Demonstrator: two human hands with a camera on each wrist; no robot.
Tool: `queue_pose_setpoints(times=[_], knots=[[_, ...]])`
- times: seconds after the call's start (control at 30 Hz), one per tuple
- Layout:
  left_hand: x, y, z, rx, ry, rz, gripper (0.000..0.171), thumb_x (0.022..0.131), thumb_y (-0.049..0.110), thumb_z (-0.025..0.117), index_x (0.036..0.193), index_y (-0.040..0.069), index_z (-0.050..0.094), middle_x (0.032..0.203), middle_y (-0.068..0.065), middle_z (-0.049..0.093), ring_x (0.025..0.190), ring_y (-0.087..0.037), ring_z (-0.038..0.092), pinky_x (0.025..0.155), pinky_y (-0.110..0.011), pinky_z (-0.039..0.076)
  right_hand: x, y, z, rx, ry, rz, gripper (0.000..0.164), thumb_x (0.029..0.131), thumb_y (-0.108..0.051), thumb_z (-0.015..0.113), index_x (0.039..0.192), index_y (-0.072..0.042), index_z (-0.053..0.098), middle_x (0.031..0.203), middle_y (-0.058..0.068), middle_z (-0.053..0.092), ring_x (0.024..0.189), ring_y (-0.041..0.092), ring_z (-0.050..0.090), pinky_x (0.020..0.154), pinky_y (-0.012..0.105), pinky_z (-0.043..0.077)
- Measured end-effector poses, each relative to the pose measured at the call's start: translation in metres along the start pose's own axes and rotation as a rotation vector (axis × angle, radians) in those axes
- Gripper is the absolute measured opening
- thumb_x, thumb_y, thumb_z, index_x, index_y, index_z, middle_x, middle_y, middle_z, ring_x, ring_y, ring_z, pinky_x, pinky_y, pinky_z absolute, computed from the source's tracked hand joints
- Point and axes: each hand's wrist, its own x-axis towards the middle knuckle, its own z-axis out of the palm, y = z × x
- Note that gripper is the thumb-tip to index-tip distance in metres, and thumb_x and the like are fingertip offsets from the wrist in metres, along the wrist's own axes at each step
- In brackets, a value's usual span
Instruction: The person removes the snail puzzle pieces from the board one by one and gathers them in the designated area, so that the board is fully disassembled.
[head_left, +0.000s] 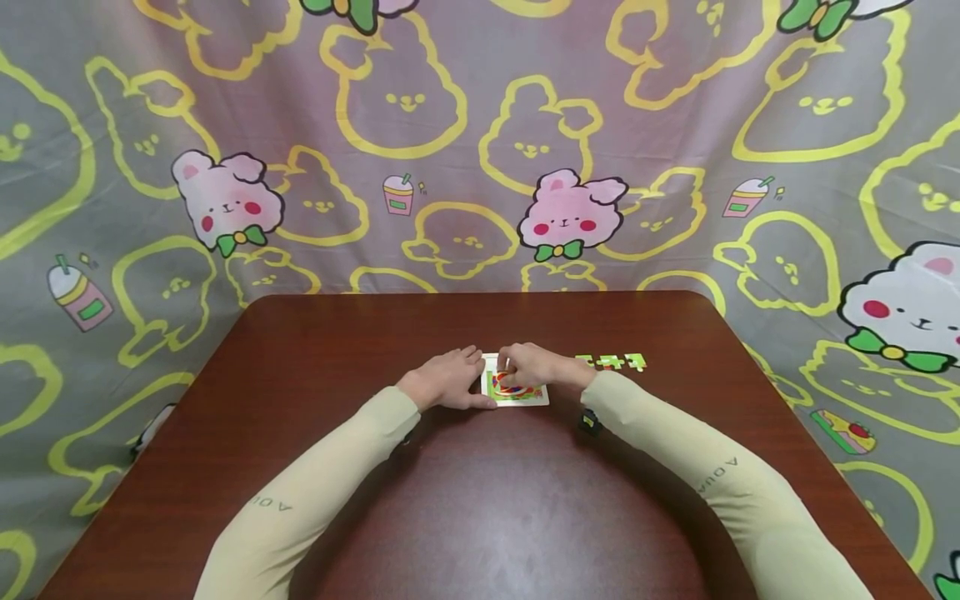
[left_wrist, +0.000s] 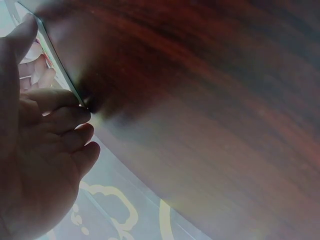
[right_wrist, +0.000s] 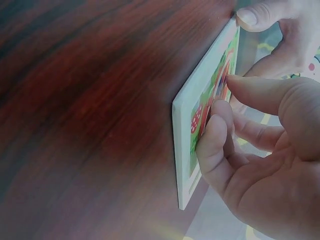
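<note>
A small white-bordered jigsaw puzzle board with a colourful green, red and blue picture lies flat on the table. At its left side is my left hand, thumb at the near corner and fingers toward the far one, gripping the edge; the left wrist view shows this hand along the border. Over the picture bends my right hand. In the right wrist view its thumb and bent fingertips meet at the picture, pinching a puzzle piece that they mostly hide. A red dotted patch shows beside them.
Several loose green puzzle pieces lie right of the board, partly behind my right wrist. The brown wooden table has rounded far corners. Behind it hangs a patterned curtain. A small dark device sits under my right wrist.
</note>
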Motion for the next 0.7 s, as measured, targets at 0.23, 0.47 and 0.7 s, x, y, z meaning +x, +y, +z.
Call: queue_pose_setpoints(times=[0.23,0.47,0.7], knots=[[0.0012,-0.0004,0.0004,-0.004,-0.003,-0.001,0.094,0.087,0.075,0.049,0.150,0.005,0.039,0.157,-0.017,0.035,0.149,-0.031,0.029,0.121,-0.042,0.030,0.0007,-0.0015,-0.0014,-0.010,-0.013,-0.003,0.020,0.090,-0.017,0.071,0.107,-0.007,0.064,0.102,0.011,0.075,0.097,0.020,0.069,0.079,0.030,0.056],[-0.0007,0.0008,-0.0011,-0.011,0.001,0.001,0.094,0.087,0.074,0.049,0.149,0.004,0.040,0.157,-0.017,0.036,0.149,-0.032,0.029,0.121,-0.042,0.029,0.0007,-0.0036,-0.0032,-0.010,-0.037,0.000,0.021,0.091,-0.015,0.070,0.107,-0.007,0.060,0.103,0.011,0.073,0.094,0.020,0.069,0.073,0.028,0.055],[-0.0015,0.0009,-0.0011,-0.001,0.003,0.005,0.094,0.087,0.074,0.049,0.148,0.003,0.041,0.156,-0.018,0.036,0.149,-0.032,0.029,0.121,-0.042,0.029,-0.0011,-0.0060,-0.0041,0.025,-0.048,0.021,0.021,0.092,-0.015,0.069,0.106,-0.009,0.055,0.102,0.010,0.072,0.085,0.015,0.067,0.062,0.023,0.051]])
